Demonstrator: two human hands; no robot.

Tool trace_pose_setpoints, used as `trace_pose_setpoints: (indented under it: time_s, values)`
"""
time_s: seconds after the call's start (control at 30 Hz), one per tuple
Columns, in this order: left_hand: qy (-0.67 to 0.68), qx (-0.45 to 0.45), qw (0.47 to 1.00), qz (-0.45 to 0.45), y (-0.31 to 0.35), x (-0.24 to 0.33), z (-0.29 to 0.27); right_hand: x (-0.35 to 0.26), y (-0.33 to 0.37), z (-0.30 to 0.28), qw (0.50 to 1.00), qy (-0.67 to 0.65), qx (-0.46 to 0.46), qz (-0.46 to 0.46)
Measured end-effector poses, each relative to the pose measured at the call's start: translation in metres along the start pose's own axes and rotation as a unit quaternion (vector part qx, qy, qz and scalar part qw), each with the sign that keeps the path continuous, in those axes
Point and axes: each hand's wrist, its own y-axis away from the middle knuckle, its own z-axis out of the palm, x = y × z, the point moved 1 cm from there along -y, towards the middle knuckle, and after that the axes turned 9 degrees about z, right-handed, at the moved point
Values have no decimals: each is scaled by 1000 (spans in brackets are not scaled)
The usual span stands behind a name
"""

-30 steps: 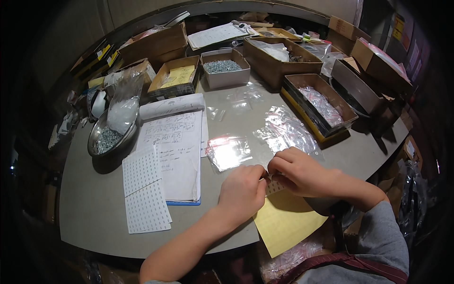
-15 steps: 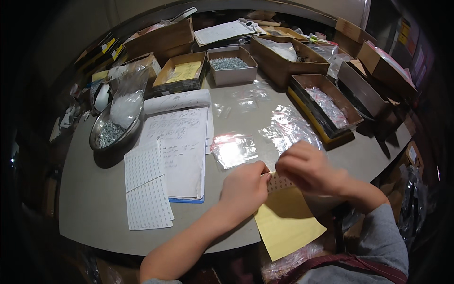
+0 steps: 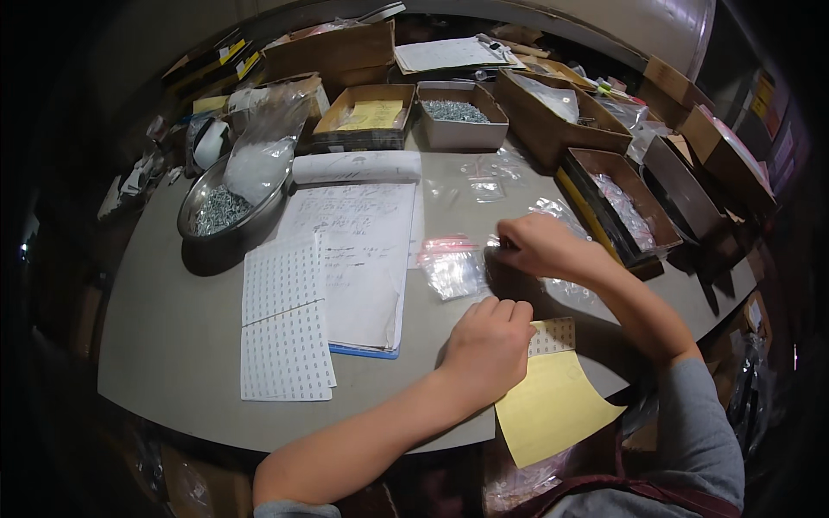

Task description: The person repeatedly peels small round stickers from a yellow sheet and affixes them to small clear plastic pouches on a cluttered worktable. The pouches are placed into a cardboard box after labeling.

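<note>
Left hand (image 3: 488, 341): fingers curled under, knuckles up, resting on the top edge of the yellow sheet (image 3: 553, 406); whether they pinch anything cannot be told.
Right hand (image 3: 540, 246): fingers closed in a pinch at the left tip, on the edge of a clear plastic bag (image 3: 561, 289) lying flat on the desk (image 3: 164, 345).
Yellow sheet: at the near desk edge, partly overhanging it; its upper strip is pale and dotted, just beside the left knuckles.
Small zip bag (image 3: 451, 268): red-striped top, clear, left of the right fingers and above the left hand, touching neither.
Notepad (image 3: 358, 255): open, handwritten page, left of the zip bag; top pages rolled back.
Label sheets (image 3: 283, 324): two white gridded sheets, overlapping the notepad's left edge.
Metal bowl (image 3: 220, 211): far left, small metal parts inside, a clear bag leaning in it.
Cardboard boxes (image 3: 458, 116): ring the far and right desk edges; one open box holds grey metal parts.
</note>
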Motion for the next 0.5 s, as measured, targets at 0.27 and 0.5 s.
trace_pose_setpoints:
  time_s: [0.27,0.5]
  values:
    - [7,-7,1000,-2,-1,0,-1,-3,-11,-11,964,-242,-61,-93]
    - [-12,9,1000,24,4,-4,2,-29,-14,16,979,-148,40,-137]
